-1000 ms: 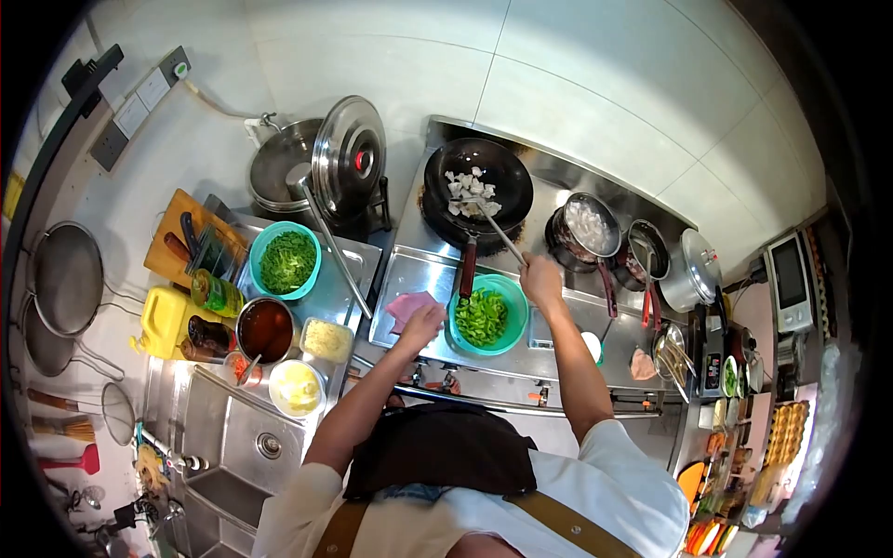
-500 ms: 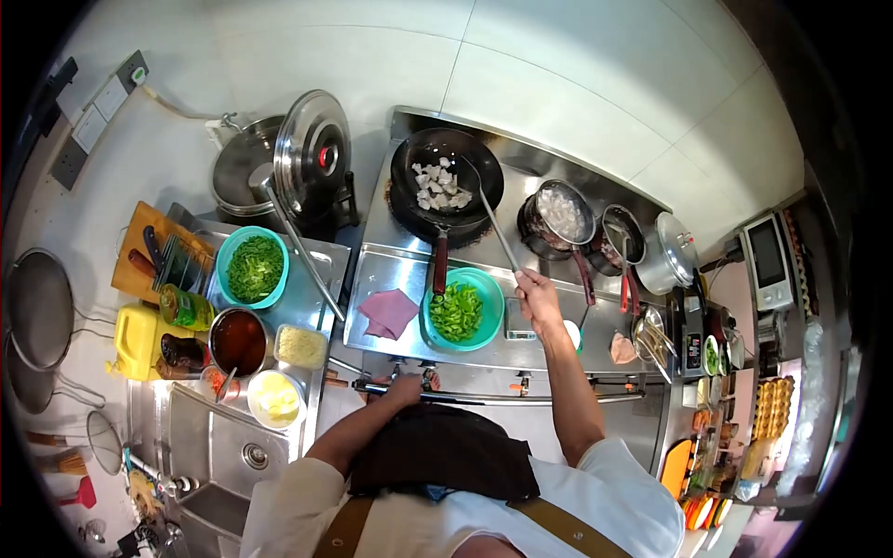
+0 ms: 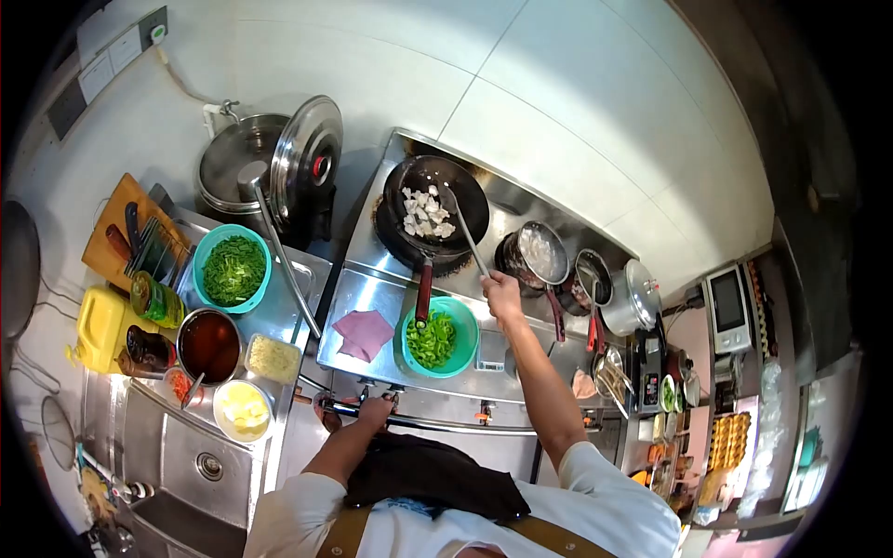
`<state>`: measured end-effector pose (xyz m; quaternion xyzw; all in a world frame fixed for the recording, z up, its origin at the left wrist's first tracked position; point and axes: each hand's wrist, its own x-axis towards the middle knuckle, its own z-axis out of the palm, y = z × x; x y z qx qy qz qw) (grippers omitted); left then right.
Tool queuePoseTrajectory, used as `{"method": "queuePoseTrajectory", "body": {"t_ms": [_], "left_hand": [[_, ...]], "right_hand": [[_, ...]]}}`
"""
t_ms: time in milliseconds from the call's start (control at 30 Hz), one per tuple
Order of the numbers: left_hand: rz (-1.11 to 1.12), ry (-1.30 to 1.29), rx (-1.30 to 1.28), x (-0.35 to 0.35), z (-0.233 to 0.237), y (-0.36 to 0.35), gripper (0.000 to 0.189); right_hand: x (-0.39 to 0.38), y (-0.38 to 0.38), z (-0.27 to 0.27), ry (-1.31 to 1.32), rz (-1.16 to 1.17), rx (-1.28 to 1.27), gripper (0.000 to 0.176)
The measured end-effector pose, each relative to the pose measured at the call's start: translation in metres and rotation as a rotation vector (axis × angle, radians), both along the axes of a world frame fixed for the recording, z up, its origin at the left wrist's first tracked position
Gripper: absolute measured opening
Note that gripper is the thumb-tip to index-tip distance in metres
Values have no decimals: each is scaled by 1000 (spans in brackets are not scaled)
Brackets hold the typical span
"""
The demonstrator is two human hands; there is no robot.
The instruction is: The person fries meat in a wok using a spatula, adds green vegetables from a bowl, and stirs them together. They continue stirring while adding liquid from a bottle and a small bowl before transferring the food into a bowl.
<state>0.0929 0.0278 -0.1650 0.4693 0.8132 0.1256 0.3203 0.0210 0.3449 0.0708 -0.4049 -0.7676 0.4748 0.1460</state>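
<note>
My right hand [image 3: 503, 298] is closed round the long handle of a metal ladle [image 3: 473, 244]. The ladle's head rests inside a dark wok [image 3: 476, 191], beside a cluster of white chunks [image 3: 426, 212]. The wok sits on a burner with its red-brown handle [image 3: 424, 290] pointing toward me. Low at the stove's front, my left hand [image 3: 374, 412] is closed at a control knob [image 3: 392, 398]; its fingers are partly hidden. Under the wok handle's end stands a turquoise bowl [image 3: 473, 346] of chopped green pepper [image 3: 432, 342].
A purple cloth [image 3: 364, 335] lies left of that bowl. Two smaller pans, one with a bubbling white liquid [image 3: 541, 251], stand to the right. At left are a bowl of greens [image 3: 233, 269], a pot of dark sauce [image 3: 209, 346], a sink [image 3: 172, 465] and a tall lidded pot [image 3: 219, 177].
The view has turned and shifted, so the stove appears tilted. The ladle's head still lies in the wok by the white chunks, and both hands keep about the same places at the stove.
</note>
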Motion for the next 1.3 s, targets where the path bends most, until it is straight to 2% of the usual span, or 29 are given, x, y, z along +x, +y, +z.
{"method": "queuePoseTrajectory", "body": {"t_ms": [33,100,167,233,367,433,500,600,633,700,800,833,933,967,1000,1100,1233,1300], "left_hand": [[-13,0,11,-1,-5,1,44],[-10,-32,-42,1,-15,4,42],[42,32,34,3,-26,4,38],[49,12,5,3,-32,5,32],[75,-11,64,5,-32,4,22],[91,-21,84,6,-36,3,19],[36,124,160,7,-43,2,21],[-3,130,155,3,-26,-2,21],[-7,129,155,5,-35,0,21],[53,129,184,10,-61,5,33],[25,47,180,0,-24,-2,39],[35,44,179,1,-25,-2,39],[33,69,172,3,-28,-2,36],[46,51,119,3,-26,0,21],[55,34,66,3,-24,1,19],[54,47,34,3,-30,7,19],[49,46,106,4,-34,3,18],[124,-7,78,6,-41,7,18]], "right_hand": [[-14,0,0,-42,134,277,19],[-29,-5,-3,-180,156,687,21],[-40,-13,7,-247,237,639,27],[-41,-23,10,-506,355,759,31],[-33,-22,24,-599,405,842,25],[-25,-26,33,-560,388,855,24],[-21,-32,43,-594,356,830,26],[-27,-36,32,-606,371,811,27],[-32,-33,22,-600,386,806,27],[-40,-25,14,-637,376,816,29],[-37,-26,29,-601,395,848,24],[-31,-15,22,-616,432,933,30],[-19,-25,36,-641,453,886,28],[-17,-25,34,-635,450,880,27],[-15,-24,33,-629,442,874,26],[-20,-12,12,-609,387,843,26],[-9,-30,46,-589,354,789,31],[-1,-39,57,-593,369,777,31]]}}
